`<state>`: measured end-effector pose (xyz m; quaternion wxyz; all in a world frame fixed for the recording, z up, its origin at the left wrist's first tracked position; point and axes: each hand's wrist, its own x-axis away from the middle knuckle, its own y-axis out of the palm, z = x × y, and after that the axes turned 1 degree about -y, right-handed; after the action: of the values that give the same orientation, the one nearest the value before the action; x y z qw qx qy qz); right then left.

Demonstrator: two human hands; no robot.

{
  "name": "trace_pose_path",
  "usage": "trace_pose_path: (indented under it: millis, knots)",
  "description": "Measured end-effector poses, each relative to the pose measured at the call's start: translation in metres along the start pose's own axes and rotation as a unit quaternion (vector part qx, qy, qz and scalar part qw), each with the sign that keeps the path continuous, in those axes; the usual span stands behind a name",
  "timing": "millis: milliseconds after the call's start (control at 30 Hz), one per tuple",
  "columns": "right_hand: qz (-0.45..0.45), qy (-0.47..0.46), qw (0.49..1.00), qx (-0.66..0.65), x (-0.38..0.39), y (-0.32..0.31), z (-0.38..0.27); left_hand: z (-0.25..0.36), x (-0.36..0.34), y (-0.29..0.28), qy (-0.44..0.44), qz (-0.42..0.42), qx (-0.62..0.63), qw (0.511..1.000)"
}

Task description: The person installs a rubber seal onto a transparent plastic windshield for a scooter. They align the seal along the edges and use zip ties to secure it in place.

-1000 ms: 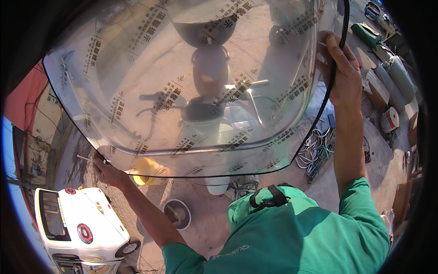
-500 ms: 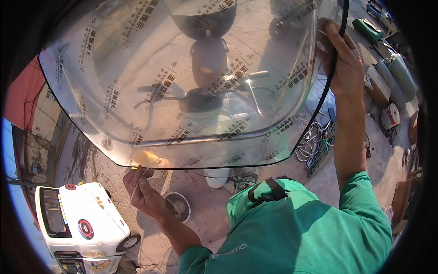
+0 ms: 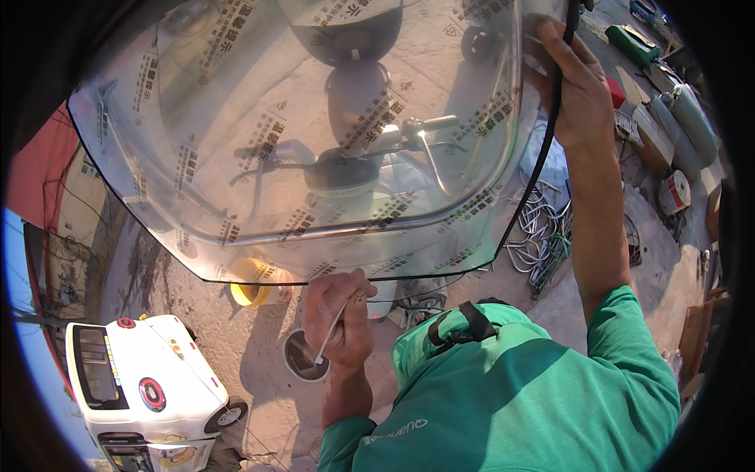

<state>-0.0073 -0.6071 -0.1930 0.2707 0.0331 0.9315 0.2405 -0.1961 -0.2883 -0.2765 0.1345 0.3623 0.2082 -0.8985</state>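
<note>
We've got a broad clear panel [image 3: 224, 169] right across the upper half of the view, glossy and see-through, with rounded inner curves and a slim black edging [image 3: 543, 165]. A silvery ridge [image 3: 377, 226] sweeps inside its border, and through the sheet we see dark handlebars [image 3: 429, 123]. And look at the print: dark characters repeat in slanting blocks all over it, with little triangular marks among them!

Up at the right side, our right hand [image 3: 582, 102] has its fingers closed around the edge, some showing behind the clear sheet. Down at the bottom edge, our left hand [image 3: 338, 315] is curled tight on a thin, smooth white strip [image 3: 331, 333]; whether its fingertips also pinch the panel, we can't tell. Beside it, a round yellow bucket [image 3: 248, 294].
</note>
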Motion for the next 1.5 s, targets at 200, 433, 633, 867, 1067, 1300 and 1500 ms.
trace_pose_path:
  millis: [200, 433, 633, 867, 1067, 1300, 1500]
  knots:
    - [-0.006, 0.005, 1.000, -0.003, 0.002, 0.004, 0.004, 0.001, -0.003, 0.009, -0.056, -0.017, 0.079, 0.995]
    - [-0.014, 0.001, 1.000, -0.006, -0.001, -0.001, 0.000, 0.000, -0.013, 0.012, -0.017, -0.054, 0.052, 0.997]
    - [-0.014, 0.009, 1.000, -0.005, 0.004, 0.005, 0.005, 0.004, -0.011, 0.012, 0.013, -0.046, 0.043, 0.998]
    - [-0.013, 0.020, 1.000, -0.006, 0.006, 0.004, 0.005, 0.004, -0.012, 0.018, 0.039, -0.042, 0.032, 0.998]
    - [0.001, -0.003, 1.000, -0.006, 0.006, 0.008, 0.008, -0.003, -0.012, 0.018, 0.068, -0.060, -0.015, 0.996]
    - [-0.019, -0.007, 1.000, -0.001, 0.001, 0.002, 0.002, -0.009, -0.012, 0.024, 0.049, -0.042, 0.017, 0.998]
    - [-0.024, -0.005, 1.000, -0.003, -0.001, 0.001, 0.002, -0.007, -0.012, 0.024, 0.029, -0.037, 0.023, 0.999]
